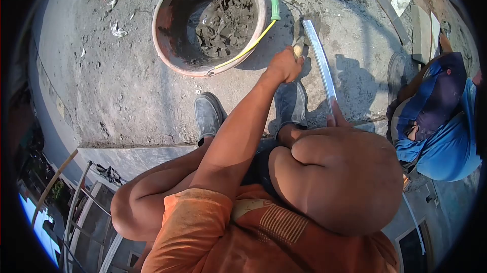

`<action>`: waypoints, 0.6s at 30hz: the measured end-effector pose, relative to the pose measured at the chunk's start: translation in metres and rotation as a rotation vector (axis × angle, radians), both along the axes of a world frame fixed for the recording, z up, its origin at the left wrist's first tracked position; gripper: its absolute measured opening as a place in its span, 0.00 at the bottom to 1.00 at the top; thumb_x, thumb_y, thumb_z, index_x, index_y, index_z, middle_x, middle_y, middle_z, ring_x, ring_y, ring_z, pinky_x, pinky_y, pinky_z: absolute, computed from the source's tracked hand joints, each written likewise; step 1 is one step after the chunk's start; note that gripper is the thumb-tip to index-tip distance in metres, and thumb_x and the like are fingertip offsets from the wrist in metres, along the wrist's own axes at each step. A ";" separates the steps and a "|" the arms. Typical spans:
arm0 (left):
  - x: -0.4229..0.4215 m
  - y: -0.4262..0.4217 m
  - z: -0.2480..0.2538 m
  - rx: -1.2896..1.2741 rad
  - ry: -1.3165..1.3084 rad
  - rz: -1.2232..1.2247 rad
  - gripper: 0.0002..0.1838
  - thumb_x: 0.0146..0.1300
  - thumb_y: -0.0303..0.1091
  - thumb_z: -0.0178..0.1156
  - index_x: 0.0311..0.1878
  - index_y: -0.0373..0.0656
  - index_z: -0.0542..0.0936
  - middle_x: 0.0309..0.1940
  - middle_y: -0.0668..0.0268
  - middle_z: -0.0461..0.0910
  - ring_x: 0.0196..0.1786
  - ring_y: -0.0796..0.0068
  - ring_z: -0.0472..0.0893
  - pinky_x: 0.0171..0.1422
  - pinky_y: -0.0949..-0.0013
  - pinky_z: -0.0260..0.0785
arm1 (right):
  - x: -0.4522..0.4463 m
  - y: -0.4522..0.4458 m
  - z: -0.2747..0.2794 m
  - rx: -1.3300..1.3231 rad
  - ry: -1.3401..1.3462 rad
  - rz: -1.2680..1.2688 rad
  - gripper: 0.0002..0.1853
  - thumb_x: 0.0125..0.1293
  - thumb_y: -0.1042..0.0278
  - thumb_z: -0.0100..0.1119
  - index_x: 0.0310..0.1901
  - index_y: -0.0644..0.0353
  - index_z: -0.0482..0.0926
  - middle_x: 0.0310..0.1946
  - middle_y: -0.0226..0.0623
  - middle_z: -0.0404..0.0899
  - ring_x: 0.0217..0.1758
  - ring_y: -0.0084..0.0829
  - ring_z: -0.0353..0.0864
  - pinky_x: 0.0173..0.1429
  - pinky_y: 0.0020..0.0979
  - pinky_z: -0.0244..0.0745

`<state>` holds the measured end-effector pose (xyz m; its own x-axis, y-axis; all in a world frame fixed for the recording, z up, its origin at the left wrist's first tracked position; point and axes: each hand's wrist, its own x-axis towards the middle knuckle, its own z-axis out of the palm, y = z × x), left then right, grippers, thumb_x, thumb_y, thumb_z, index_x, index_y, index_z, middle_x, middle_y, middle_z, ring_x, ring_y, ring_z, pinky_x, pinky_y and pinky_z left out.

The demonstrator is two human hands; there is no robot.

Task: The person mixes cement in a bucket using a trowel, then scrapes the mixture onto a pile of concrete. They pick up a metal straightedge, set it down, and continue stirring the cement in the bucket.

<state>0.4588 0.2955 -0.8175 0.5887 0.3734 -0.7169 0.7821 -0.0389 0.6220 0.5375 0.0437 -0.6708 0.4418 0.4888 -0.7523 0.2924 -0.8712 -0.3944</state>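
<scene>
My left hand (286, 65) is closed around the light wooden handle of a trowel (297, 49), whose grey blade lies close to the ground beside the bucket. To its right, my right hand (338, 115) grips the lower end of a long silver metal strip (320, 59); my bent knee partly hides this hand. A large round bucket (159, 34) with a yellow wire and green handle grip (275, 3) stands in front of my feet. Wet grey mortar (225, 24) lies inside it.
A co-worker in blue clothes (439, 121) crouches at the right. Flat boards or tile pieces (421, 33) lie at the upper right. A crumpled white scrap (117, 30) is on the rough concrete at the left. Wooden poles (55, 184) stand at the lower left, below a ledge.
</scene>
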 end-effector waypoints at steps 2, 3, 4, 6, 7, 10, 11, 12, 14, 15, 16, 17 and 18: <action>0.001 -0.002 0.003 -0.011 0.007 0.003 0.30 0.73 0.49 0.58 0.62 0.27 0.72 0.52 0.33 0.82 0.60 0.37 0.82 0.65 0.51 0.73 | -0.006 -0.007 0.005 0.011 0.027 0.009 0.29 0.84 0.50 0.45 0.79 0.50 0.65 0.23 0.46 0.79 0.26 0.37 0.84 0.34 0.41 0.76; 0.002 -0.004 0.002 -0.071 0.009 0.040 0.30 0.73 0.49 0.58 0.62 0.26 0.72 0.52 0.33 0.82 0.60 0.37 0.82 0.66 0.50 0.73 | -0.006 -0.007 0.005 -0.003 0.025 -0.003 0.28 0.83 0.50 0.45 0.79 0.50 0.65 0.23 0.46 0.80 0.26 0.37 0.84 0.35 0.41 0.76; 0.003 -0.008 0.000 -0.134 0.013 0.074 0.30 0.73 0.48 0.58 0.62 0.26 0.71 0.52 0.33 0.82 0.60 0.37 0.81 0.66 0.50 0.73 | -0.006 -0.007 0.003 -0.022 0.013 -0.015 0.28 0.83 0.50 0.45 0.79 0.49 0.64 0.24 0.46 0.80 0.26 0.37 0.84 0.35 0.41 0.77; 0.011 -0.014 -0.003 -0.058 0.026 0.084 0.30 0.73 0.47 0.58 0.62 0.27 0.71 0.52 0.33 0.82 0.60 0.37 0.82 0.66 0.50 0.74 | -0.005 -0.008 0.000 -0.039 0.002 -0.037 0.28 0.83 0.51 0.46 0.80 0.48 0.64 0.24 0.47 0.81 0.27 0.37 0.84 0.36 0.41 0.77; 0.016 -0.014 -0.005 0.029 0.041 0.109 0.29 0.74 0.47 0.58 0.62 0.27 0.71 0.52 0.33 0.82 0.60 0.37 0.82 0.66 0.49 0.74 | -0.007 -0.011 -0.002 -0.043 0.003 -0.038 0.28 0.83 0.51 0.46 0.80 0.48 0.64 0.24 0.47 0.81 0.27 0.38 0.84 0.36 0.41 0.77; 0.025 -0.003 -0.007 0.033 0.035 0.096 0.28 0.74 0.45 0.59 0.61 0.27 0.70 0.52 0.33 0.82 0.60 0.36 0.82 0.67 0.49 0.73 | -0.010 -0.012 -0.020 -0.071 -0.023 -0.078 0.28 0.83 0.53 0.46 0.80 0.46 0.64 0.25 0.48 0.82 0.28 0.38 0.85 0.37 0.42 0.78; 0.023 -0.010 -0.006 0.018 0.040 0.094 0.28 0.74 0.45 0.59 0.61 0.27 0.70 0.52 0.33 0.82 0.60 0.36 0.82 0.67 0.49 0.73 | -0.010 -0.010 -0.028 -0.056 -0.045 -0.083 0.28 0.83 0.53 0.47 0.80 0.46 0.64 0.26 0.48 0.82 0.28 0.38 0.85 0.38 0.42 0.78; 0.027 -0.012 -0.005 0.021 0.038 0.139 0.29 0.74 0.45 0.59 0.62 0.26 0.70 0.52 0.33 0.82 0.58 0.37 0.83 0.66 0.49 0.74 | -0.013 -0.014 -0.039 0.016 -0.092 -0.083 0.28 0.83 0.54 0.47 0.80 0.46 0.64 0.26 0.49 0.82 0.28 0.39 0.85 0.38 0.42 0.78; 0.037 -0.014 -0.011 -0.002 0.034 0.211 0.29 0.74 0.44 0.59 0.62 0.24 0.67 0.49 0.33 0.83 0.47 0.41 0.88 0.57 0.51 0.79 | -0.019 -0.019 -0.056 0.228 -0.223 -0.073 0.27 0.82 0.56 0.48 0.79 0.45 0.66 0.27 0.52 0.83 0.30 0.42 0.86 0.40 0.44 0.78; 0.039 -0.017 -0.013 -0.005 0.027 0.216 0.29 0.74 0.44 0.59 0.62 0.24 0.67 0.49 0.33 0.83 0.47 0.41 0.88 0.57 0.51 0.79 | -0.012 -0.001 -0.060 0.227 -0.229 -0.067 0.27 0.82 0.56 0.48 0.79 0.45 0.66 0.27 0.52 0.83 0.30 0.42 0.86 0.40 0.44 0.78; 0.039 -0.022 -0.014 -0.056 0.006 0.235 0.29 0.74 0.44 0.59 0.61 0.24 0.68 0.46 0.35 0.84 0.40 0.45 0.89 0.51 0.52 0.81 | 0.001 0.024 -0.068 0.208 -0.235 -0.086 0.26 0.82 0.56 0.49 0.78 0.46 0.68 0.27 0.47 0.82 0.28 0.37 0.82 0.40 0.40 0.78; 0.036 -0.029 -0.014 -0.110 -0.009 0.260 0.29 0.74 0.45 0.58 0.60 0.23 0.68 0.43 0.37 0.85 0.34 0.48 0.89 0.45 0.53 0.82 | 0.009 0.037 -0.069 0.185 -0.235 -0.100 0.25 0.82 0.56 0.49 0.77 0.47 0.70 0.26 0.42 0.82 0.27 0.32 0.77 0.40 0.36 0.78; 0.031 -0.038 -0.017 -0.108 -0.004 0.275 0.29 0.74 0.45 0.58 0.60 0.23 0.68 0.43 0.37 0.85 0.34 0.48 0.89 0.45 0.53 0.82 | 0.011 0.039 -0.063 0.187 -0.227 -0.086 0.25 0.82 0.56 0.49 0.77 0.47 0.70 0.26 0.42 0.82 0.27 0.32 0.77 0.40 0.36 0.78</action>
<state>0.4896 0.2574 -0.8345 0.4785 0.4411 -0.7592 0.7518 0.2409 0.6138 0.5482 0.0823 -0.7342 0.6341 0.5630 -0.5300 0.3198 -0.8150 -0.4832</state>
